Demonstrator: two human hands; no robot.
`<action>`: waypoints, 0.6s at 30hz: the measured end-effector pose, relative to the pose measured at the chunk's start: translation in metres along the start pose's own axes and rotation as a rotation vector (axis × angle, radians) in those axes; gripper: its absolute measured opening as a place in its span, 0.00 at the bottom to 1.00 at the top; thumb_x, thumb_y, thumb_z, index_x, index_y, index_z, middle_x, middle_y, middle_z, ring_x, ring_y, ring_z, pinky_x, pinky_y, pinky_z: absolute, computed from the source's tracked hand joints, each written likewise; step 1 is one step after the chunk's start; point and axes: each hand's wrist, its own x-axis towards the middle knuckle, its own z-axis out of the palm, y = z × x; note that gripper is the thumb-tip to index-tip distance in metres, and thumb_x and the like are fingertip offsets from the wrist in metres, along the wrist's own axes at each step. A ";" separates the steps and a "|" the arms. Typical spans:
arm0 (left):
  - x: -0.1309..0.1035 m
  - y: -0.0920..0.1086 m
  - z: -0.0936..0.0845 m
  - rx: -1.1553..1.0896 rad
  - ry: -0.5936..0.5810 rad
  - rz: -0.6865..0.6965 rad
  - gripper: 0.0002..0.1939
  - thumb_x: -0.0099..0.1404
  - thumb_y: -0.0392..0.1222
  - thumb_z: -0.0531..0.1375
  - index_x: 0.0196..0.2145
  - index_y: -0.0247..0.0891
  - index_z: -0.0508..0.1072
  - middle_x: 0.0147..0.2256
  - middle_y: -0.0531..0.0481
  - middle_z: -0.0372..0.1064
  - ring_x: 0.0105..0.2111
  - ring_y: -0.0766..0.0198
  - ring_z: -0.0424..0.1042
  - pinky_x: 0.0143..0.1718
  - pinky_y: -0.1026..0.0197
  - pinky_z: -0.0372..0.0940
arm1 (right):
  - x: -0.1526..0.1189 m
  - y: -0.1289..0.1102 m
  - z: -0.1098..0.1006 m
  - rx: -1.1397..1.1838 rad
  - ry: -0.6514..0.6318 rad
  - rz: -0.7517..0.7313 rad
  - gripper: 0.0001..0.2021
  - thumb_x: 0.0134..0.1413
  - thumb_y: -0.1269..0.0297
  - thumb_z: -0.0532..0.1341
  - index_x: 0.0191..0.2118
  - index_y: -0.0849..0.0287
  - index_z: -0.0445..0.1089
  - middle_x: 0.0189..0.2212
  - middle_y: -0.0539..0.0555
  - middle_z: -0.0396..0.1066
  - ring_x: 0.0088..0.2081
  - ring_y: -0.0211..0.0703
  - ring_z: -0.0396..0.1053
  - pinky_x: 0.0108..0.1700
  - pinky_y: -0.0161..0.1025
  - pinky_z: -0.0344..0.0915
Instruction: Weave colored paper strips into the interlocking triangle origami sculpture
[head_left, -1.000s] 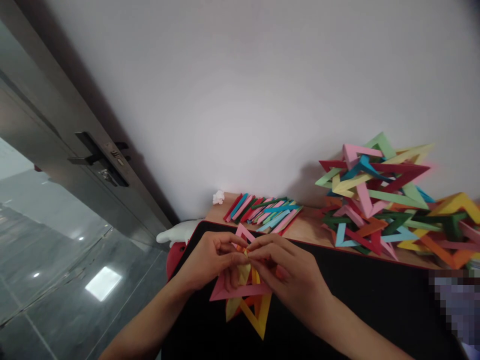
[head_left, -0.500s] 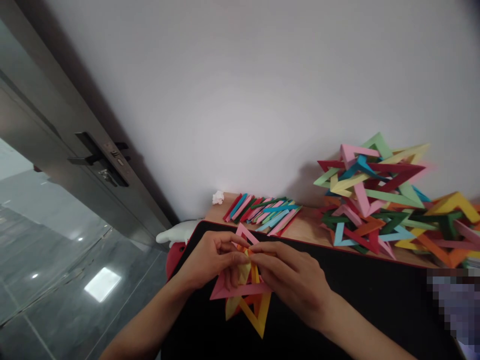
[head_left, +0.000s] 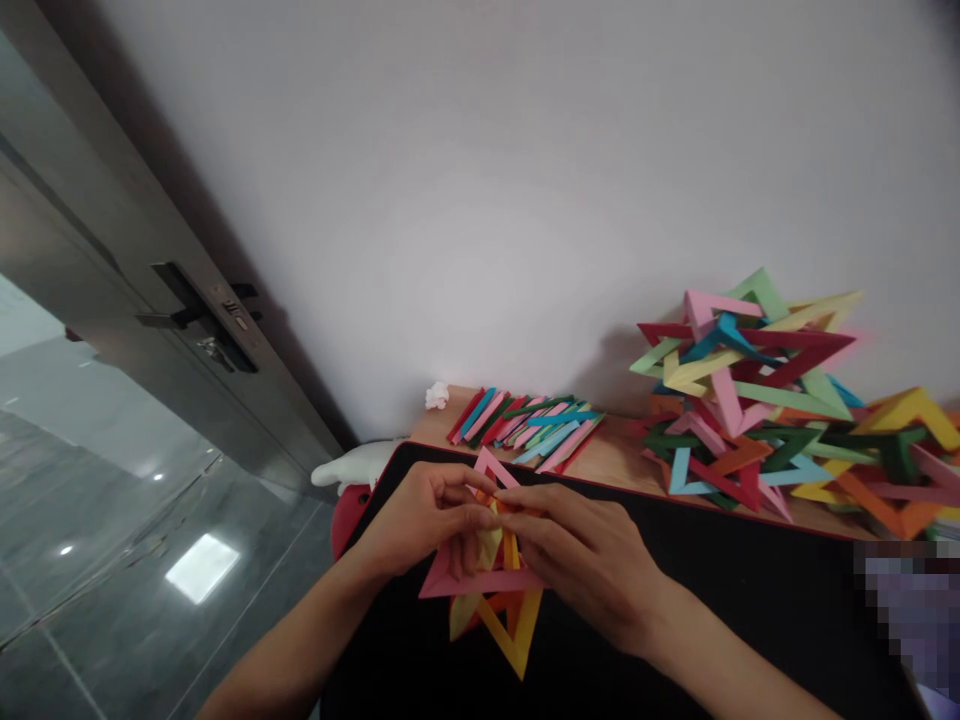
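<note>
Over the black mat [head_left: 720, 600], my left hand [head_left: 431, 515] and my right hand [head_left: 585, 560] meet on a folded-paper star [head_left: 480, 582] of interlocked pink, yellow, orange and cream triangles. Both hands are closed, their fingertips pinching the paper near the star's upper middle. My left thumb and fingers come in from the left side. From the right, my fingers lie bent over the orange and yellow strips, hiding part of them. A pink point rises above the hands, and a yellow point hangs toward me. The exact spot between the fingertips is covered.
Behind the mat, a pile of folded paper strips [head_left: 525, 420] lies on the wooden tabletop [head_left: 622, 450], with a crumpled white scrap [head_left: 436, 395] beside it. Finished-looking paper stars [head_left: 750, 380] are stacked at the right against the wall. A door with a black handle [head_left: 202, 315] stands left.
Almost nothing differs. Both hands keep their hold on the paper star, with only a slight shift of the right fingers and of the view.
</note>
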 end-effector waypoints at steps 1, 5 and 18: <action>0.000 0.000 0.000 -0.002 -0.002 0.000 0.11 0.56 0.39 0.64 0.35 0.33 0.69 0.17 0.53 0.71 0.13 0.68 0.69 0.13 0.70 0.64 | 0.001 0.001 -0.001 -0.002 -0.016 -0.010 0.12 0.61 0.75 0.53 0.46 0.60 0.69 0.41 0.57 0.76 0.40 0.41 0.75 0.33 0.34 0.72; 0.000 0.000 0.000 0.003 -0.005 0.000 0.11 0.56 0.39 0.64 0.35 0.33 0.69 0.17 0.53 0.72 0.13 0.68 0.69 0.13 0.70 0.64 | 0.002 0.004 -0.001 0.007 -0.040 -0.021 0.10 0.59 0.75 0.55 0.44 0.59 0.68 0.41 0.56 0.76 0.38 0.41 0.75 0.32 0.35 0.72; -0.002 0.004 0.002 0.037 0.000 -0.026 0.12 0.55 0.38 0.64 0.37 0.32 0.70 0.18 0.53 0.72 0.14 0.68 0.69 0.14 0.70 0.64 | 0.024 -0.012 -0.009 0.527 -0.108 0.661 0.03 0.51 0.70 0.59 0.29 0.59 0.70 0.26 0.51 0.71 0.23 0.34 0.64 0.22 0.31 0.60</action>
